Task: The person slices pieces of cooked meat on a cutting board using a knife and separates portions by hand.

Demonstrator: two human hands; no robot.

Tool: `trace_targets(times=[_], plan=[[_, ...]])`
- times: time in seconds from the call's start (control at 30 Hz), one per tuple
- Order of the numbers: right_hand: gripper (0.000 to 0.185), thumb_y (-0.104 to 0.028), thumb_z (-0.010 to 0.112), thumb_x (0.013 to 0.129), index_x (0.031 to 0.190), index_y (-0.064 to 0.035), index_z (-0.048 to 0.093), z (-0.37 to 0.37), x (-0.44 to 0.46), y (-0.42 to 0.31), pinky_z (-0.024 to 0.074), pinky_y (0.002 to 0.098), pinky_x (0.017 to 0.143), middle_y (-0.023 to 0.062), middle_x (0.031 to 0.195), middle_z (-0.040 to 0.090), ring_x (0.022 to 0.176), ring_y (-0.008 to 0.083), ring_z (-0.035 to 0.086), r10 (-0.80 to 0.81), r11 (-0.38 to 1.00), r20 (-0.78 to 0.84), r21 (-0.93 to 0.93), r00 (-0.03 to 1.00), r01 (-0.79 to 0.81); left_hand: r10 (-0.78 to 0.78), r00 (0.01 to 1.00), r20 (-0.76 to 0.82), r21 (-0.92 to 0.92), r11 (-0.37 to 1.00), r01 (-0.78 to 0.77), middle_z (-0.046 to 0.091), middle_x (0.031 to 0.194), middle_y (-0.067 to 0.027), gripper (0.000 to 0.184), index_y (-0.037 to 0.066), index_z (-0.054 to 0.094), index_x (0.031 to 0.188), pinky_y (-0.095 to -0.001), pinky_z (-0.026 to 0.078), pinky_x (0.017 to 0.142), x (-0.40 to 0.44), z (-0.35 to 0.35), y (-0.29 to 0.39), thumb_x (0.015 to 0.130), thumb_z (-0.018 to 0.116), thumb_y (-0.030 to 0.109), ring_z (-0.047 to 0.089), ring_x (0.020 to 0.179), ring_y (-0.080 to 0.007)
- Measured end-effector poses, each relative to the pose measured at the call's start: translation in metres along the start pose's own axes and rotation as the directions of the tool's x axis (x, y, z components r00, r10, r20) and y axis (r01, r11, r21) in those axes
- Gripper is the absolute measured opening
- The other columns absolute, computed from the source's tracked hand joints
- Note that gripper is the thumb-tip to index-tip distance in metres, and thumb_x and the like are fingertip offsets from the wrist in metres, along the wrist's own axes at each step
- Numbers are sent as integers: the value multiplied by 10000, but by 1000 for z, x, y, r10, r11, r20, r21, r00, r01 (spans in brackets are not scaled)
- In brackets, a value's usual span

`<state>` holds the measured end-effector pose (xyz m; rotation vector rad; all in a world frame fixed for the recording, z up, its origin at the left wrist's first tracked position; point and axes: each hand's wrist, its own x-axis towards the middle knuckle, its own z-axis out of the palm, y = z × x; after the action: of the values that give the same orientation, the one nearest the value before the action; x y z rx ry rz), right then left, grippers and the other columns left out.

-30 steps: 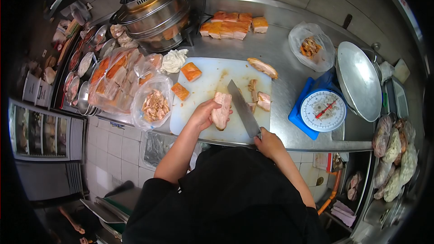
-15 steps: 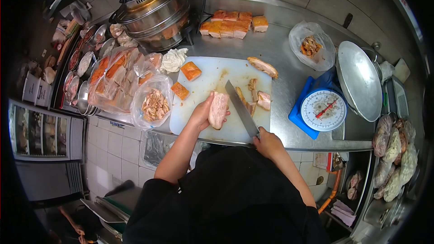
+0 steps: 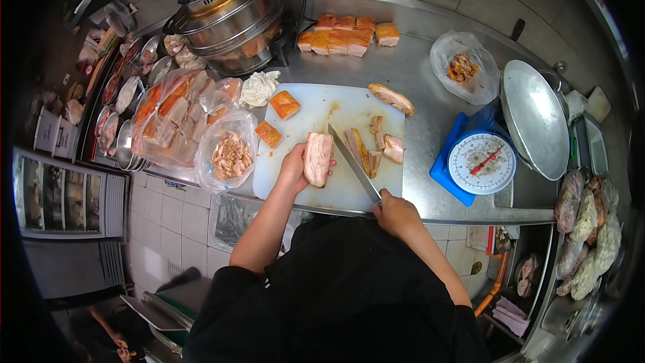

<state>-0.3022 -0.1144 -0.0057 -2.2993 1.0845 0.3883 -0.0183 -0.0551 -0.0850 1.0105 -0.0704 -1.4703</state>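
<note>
Head view, and the person was at a cutting board point(image 3: 312, 106) with a slab of meat point(image 3: 317, 159) in the left hand point(image 3: 293, 167) and a big knife point(image 3: 355, 165) in the right hand point(image 3: 398, 214). The left fingers were curled around the slab, tips peeking out along its right side, pale face up, over the near half of the board. Couldn't tell if the slab was resting on the board or lifted a bit. The right fingers were wrapped closed around the handle, with the blade slanting away, tip up by the slab's far end. No cut was going into the meat right then; the blade just sat beside it, so I'd call this a handling step between cuts. Right of the blade lay a long strip point(image 3: 359, 148) and a small chunk point(image 3: 394, 149), while two orange-skinned squares point(image 3: 285, 105) sat toward the board's left edge and a browned slice point(image 3: 392, 99) lay at the far right corner. A bag of cut meat point(image 3: 206, 151) was just off the left side. As for what a next move called for, my take: a flat, steady slab, left fingertips tucked well clear of the edge, and the blade squared up first, since that gap looked pretty tight.
</note>
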Motion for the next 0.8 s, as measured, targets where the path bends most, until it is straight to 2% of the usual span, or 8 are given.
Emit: trace_targets(times=[0.4, 0.47, 0.5, 0.57, 0.6, 0.67, 0.8], plan=[[368, -282, 611, 977, 1202, 4, 559, 7, 2, 3, 560, 540, 833, 276, 928, 729, 895, 449, 716, 5, 1000, -22, 14, 1000, -4, 8, 999, -50, 0, 1000, -8, 695, 1165, -203, 511, -17, 556, 1349, -491, 623, 733, -4, 0, 1, 1068, 318, 336, 729, 944, -384], [373, -283, 610, 976, 1209, 5, 560, 7, 2, 3, 558, 544, 834, 276, 925, 729, 895, 452, 715, 6, 1000, -22, 19, 1000, -5, 37, 999, -6, -3, 999, -37, 698, 1163, -182, 443, -1, 568, 1320, -486, 628, 772, -8, -1, 1, 1065, 409, 324, 730, 976, -348], [373, -283, 610, 977, 1209, 5, 560, 7, 2, 3, 558, 544, 834, 276, 925, 729, 895, 452, 715, 6, 1000, -23, 18, 1000, -6, 37, 999, -5, -4, 999, -37, 698, 1163, -182, 443, -1, 568, 1320, -486, 628, 772, -12, 2, 0, 1065, 409, 324, 730, 976, -348], [378, -285, 611, 977, 1212, 6, 560, 7, 1, 3, 556, 546, 837, 278, 932, 728, 898, 455, 713, 11, 1000, -29, 21, 1000, -11, 177, 979, 96, 116, 975, -188, 639, 1289, -142, 383, 23, 519, 1356, -425, 601, 851, -21, 9, -3, 1044, 560, 241, 697, 1060, -282], [378, -285, 611, 977, 1212, 6, 560, 7, 2, 3, 556, 546, 837, 278, 932, 728, 898, 455, 713, 12, 1000, -29, 20, 1000, -11, 177, 979, 96, 116, 975, -188, 639, 1289, -142, 383, 23, 519, 1356, -425, 601, 851, -19, 5, -6, 1044, 560, 241, 697, 1060, -282], [376, -286, 612, 977, 1211, 5, 560, 7, 2, 4, 554, 548, 841, 283, 942, 727, 908, 458, 712, 17, 999, -29, 35, 999, -16, 319, 916, 242, 387, 834, -393, 608, 1330, -89, 454, 39, 503, 1380, -342, 546, 959, -12, -6, -13, 977, 692, 129, 631, 1162, -191], [352, -272, 594, 975, 1199, 0, 575, 0, -1, -1, 559, 532, 893, 277, 995, 730, 958, 443, 716, 43, 998, -6, 37, 999, -43, 375, 879, 295, 404, 784, -470, 613, 1314, -68, 525, 36, 504, 1399, -296, 497, 1019, -26, 10, -9, 936, 746, 79, 584, 1209, -142]])
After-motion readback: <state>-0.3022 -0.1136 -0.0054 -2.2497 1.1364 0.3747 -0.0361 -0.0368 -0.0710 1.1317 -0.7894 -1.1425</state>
